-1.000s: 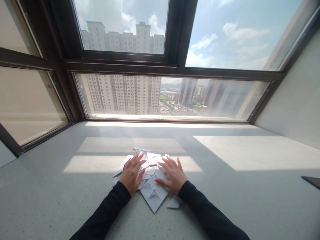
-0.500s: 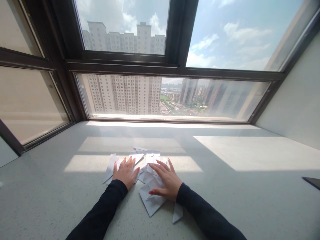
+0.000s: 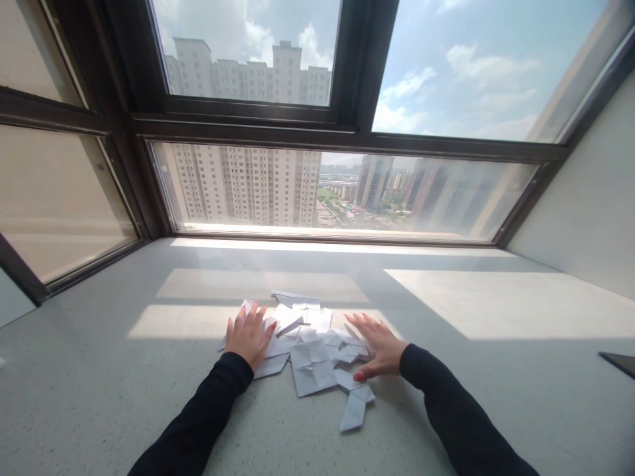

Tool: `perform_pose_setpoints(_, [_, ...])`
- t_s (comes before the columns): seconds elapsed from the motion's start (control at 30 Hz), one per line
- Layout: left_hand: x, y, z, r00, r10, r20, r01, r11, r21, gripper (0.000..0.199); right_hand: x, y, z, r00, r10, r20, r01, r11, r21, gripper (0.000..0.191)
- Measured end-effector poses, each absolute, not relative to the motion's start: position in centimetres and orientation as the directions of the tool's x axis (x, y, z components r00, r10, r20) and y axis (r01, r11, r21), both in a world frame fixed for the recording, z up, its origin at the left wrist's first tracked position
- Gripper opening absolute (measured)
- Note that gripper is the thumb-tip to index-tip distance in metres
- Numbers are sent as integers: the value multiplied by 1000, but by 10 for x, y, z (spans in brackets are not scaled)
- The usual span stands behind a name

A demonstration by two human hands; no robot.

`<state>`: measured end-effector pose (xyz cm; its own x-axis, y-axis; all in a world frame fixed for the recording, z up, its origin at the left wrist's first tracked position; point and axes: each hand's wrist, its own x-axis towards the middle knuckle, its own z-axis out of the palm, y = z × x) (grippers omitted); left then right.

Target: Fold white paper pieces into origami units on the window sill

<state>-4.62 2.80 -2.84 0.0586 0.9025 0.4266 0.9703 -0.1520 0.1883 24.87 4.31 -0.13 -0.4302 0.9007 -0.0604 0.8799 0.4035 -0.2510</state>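
Several folded white paper pieces (image 3: 313,363) lie in a loose, overlapping heap on the pale windowsill (image 3: 268,430). My left hand (image 3: 249,336) rests on the heap's left side, fingers spread over the paper under it. At the right edge is my right hand (image 3: 380,347), its fingers apart and its thumb by a small folded strip (image 3: 354,406) that sticks out toward me. A square creased piece sits in the middle between both hands. Neither hand grips anything. Some paper is hidden beneath my left palm.
A dark-framed window (image 3: 278,135) stands behind the sill, with tall buildings outside. Sunlight patches fall across the sill. The corner of a dark flat object (image 3: 620,362) shows at the far right edge. A white wall (image 3: 590,192) rises on the right.
My right hand has slid right off the middle of the heap, uncovering the square piece. The papers have shifted and spread, with more now toward the right. My left hand has barely moved.
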Motion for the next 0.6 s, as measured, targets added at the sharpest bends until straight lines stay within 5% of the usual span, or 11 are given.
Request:
perform_pose_setpoints(0.13, [-47,31,-34,124,941,313,956,-198,217,50,234,38,0,-457,886,-76,873,430,-232,103])
perform_pose_setpoints(0.27, [-38,28,-29,242,876,417,882,-378,282,46,214,35,4,-552,834,-3,791,523,-316,89])
perform_pose_setpoints(0.4, [-19,14,-23,338,823,457,852,-474,222,54,229,33,0,-512,859,14,797,480,-367,97])
perform_pose_setpoints(0.6, [9,-11,-19,551,698,459,730,-669,140,86,239,33,-10,-432,902,9,875,422,-238,103])
